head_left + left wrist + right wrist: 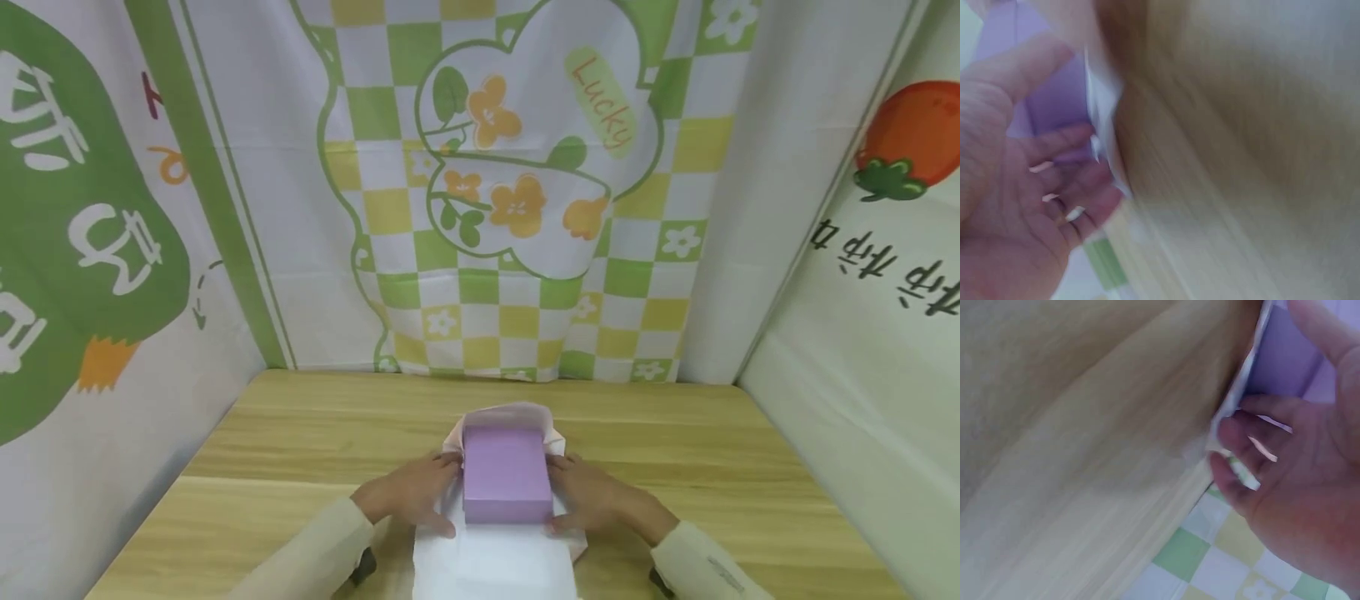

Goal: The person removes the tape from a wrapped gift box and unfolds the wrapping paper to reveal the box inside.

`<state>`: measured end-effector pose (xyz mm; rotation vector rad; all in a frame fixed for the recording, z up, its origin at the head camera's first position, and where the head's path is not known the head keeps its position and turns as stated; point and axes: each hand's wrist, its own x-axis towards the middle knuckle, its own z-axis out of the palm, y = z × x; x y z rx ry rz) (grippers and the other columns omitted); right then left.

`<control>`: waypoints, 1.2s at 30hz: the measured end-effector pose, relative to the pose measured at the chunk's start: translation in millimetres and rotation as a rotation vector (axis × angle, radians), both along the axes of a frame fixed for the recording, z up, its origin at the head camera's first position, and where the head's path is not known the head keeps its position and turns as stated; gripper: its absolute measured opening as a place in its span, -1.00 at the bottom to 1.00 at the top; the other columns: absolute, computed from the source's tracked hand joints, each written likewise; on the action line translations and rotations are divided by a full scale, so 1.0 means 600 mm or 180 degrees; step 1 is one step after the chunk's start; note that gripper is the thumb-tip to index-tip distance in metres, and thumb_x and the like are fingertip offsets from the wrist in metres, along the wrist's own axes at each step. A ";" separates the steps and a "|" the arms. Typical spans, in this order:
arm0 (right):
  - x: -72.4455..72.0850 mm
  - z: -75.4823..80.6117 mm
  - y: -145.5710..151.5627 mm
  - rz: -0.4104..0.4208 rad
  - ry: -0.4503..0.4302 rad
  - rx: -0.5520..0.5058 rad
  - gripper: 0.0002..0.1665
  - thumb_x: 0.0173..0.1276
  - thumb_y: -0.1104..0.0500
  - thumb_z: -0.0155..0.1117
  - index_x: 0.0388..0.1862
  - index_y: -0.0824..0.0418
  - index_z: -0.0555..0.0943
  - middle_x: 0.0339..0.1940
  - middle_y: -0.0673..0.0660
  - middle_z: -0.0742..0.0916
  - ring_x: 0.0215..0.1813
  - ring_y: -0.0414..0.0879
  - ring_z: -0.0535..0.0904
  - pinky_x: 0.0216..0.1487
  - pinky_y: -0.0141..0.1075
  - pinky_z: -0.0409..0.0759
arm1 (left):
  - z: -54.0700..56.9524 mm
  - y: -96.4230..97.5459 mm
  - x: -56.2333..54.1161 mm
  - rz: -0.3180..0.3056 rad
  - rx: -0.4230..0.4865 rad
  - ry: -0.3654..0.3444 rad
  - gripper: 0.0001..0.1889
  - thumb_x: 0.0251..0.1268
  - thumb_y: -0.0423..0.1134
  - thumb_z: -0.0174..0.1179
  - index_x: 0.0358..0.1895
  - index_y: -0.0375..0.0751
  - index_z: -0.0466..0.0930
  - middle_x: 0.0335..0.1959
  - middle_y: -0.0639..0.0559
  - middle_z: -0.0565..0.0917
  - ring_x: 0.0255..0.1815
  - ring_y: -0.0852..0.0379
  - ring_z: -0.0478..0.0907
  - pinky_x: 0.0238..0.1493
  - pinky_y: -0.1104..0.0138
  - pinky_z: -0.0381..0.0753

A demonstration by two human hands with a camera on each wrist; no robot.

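Note:
A purple box (507, 475) lies on a sheet of paper (491, 562), white on its upper face and pale pink where its back turns up. Behind the box and along its sides the paper stands folded upward. My left hand (420, 492) is at the box's left side, its fingers touching the raised paper; the left wrist view shows its thumb and fingers (1060, 140) spread. At the right side, my right hand (588, 492) mirrors it, loosely bent fingers (1272, 409) against the paper edge. Both hands' fingertips are partly hidden by paper in the head view.
A wooden table (300, 433) carries everything. Printed cloth hangs at the back (525, 317), with more cloth panels on the left (217, 400) and right (847, 400). Dark devices (363, 567) sit under the sleeves near the wrists.

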<state>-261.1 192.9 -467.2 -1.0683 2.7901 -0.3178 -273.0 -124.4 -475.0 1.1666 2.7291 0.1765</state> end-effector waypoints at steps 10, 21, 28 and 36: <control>-0.030 -0.008 -0.007 -0.0300 -0.0189 -0.0150 0.42 -0.31 -0.24 0.66 0.46 0.42 0.24 0.47 0.39 0.36 0.47 0.33 0.27 0.34 0.42 0.21 | 0.000 0.010 -0.028 0.0099 -0.0132 -0.0099 0.22 -0.16 0.26 0.49 0.45 -0.50 0.12 0.48 -0.33 0.26 0.50 -0.19 0.20 0.54 0.03 0.17; -0.038 -0.011 -0.011 0.0116 -0.0277 -0.0439 0.47 -0.29 -0.20 0.67 0.47 0.50 0.17 0.52 0.44 0.26 0.53 0.33 0.18 0.51 0.16 0.17 | -0.022 -0.006 -0.056 -0.0480 0.0823 -0.0014 0.48 -0.53 0.23 0.63 0.50 -0.45 -0.05 0.48 -0.29 0.26 0.46 -0.22 0.23 0.48 -0.10 0.21; -0.052 -0.022 -0.007 -0.0029 -0.0555 -0.0258 0.76 -0.41 -0.21 0.73 0.56 0.44 -0.17 0.58 0.50 -0.10 0.58 0.44 -0.14 0.48 0.39 -0.06 | -0.028 -0.007 -0.056 0.0098 0.0267 -0.0439 0.50 -0.44 0.35 0.56 0.52 -0.46 -0.11 0.56 -0.41 -0.01 0.58 -0.31 -0.02 0.55 -0.11 0.05; -0.059 -0.016 -0.002 -0.0458 -0.0603 -0.0044 0.75 -0.43 -0.26 0.73 0.59 0.35 -0.12 0.61 0.42 -0.02 0.56 0.45 -0.05 0.39 0.51 -0.08 | -0.013 -0.006 -0.060 0.0264 0.0241 -0.0378 0.26 -0.34 0.28 0.56 0.48 -0.26 0.15 0.55 -0.32 0.11 0.56 -0.27 0.09 0.54 -0.09 0.13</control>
